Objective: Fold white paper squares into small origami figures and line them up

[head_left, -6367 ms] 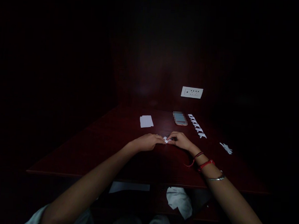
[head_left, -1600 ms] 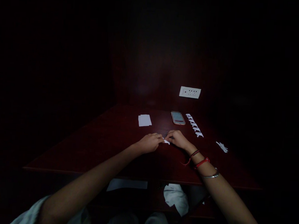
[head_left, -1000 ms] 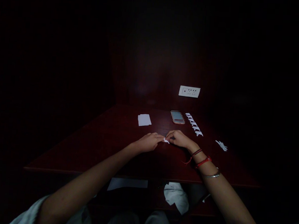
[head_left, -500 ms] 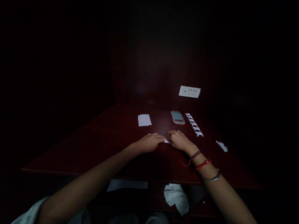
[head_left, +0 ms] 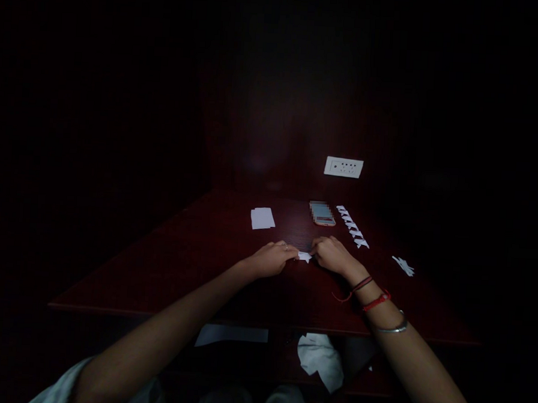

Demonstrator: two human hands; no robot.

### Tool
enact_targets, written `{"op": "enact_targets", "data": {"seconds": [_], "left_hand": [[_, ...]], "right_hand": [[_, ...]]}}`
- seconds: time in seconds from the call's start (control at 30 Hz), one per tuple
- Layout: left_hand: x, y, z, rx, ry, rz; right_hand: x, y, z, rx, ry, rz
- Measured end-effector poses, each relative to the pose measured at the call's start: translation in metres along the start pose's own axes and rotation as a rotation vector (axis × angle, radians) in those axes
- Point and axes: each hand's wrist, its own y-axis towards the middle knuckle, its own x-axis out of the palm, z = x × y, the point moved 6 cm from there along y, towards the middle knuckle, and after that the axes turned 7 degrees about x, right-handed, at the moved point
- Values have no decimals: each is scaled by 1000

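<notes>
A small folded piece of white paper (head_left: 304,257) lies on the dark red table between my hands. My left hand (head_left: 272,259) is closed, its thumb and fingertips gripping the paper's left end. At the right end my right hand (head_left: 333,254) has its fingers curled and bent down close to the paper; whether they pinch its edge is too dark to tell. A row of folded white paper pieces (head_left: 352,227) runs along the table beyond my right hand. Farther right lies a small pile of thin white paper strips (head_left: 403,265).
White paper sheets (head_left: 263,218) lie stacked beyond my left hand. A phone (head_left: 322,213) rests near the table's back, below a white wall socket (head_left: 343,167). Under the tabletop, a lower shelf holds crumpled white material (head_left: 321,357) and a flat white sheet (head_left: 232,334).
My right hand has shifted slightly right, away from my left, so more of the folded paper shows between them. The whole view has shifted a little.
</notes>
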Motion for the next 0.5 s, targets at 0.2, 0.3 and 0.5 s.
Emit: {"op": "enact_targets", "data": {"seconds": [0.2, 0.3, 0.5], "left_hand": [[4, -1, -9, 13, -35, 26], [4, 0, -13, 67, -78, 8], [5, 0, -16, 104, -122, -1]], "right_hand": [[2, 5, -1, -96, 131, 85], [8, 7, -8, -188, 185, 48], [12, 8, -10, -168, 231, 20]]}}
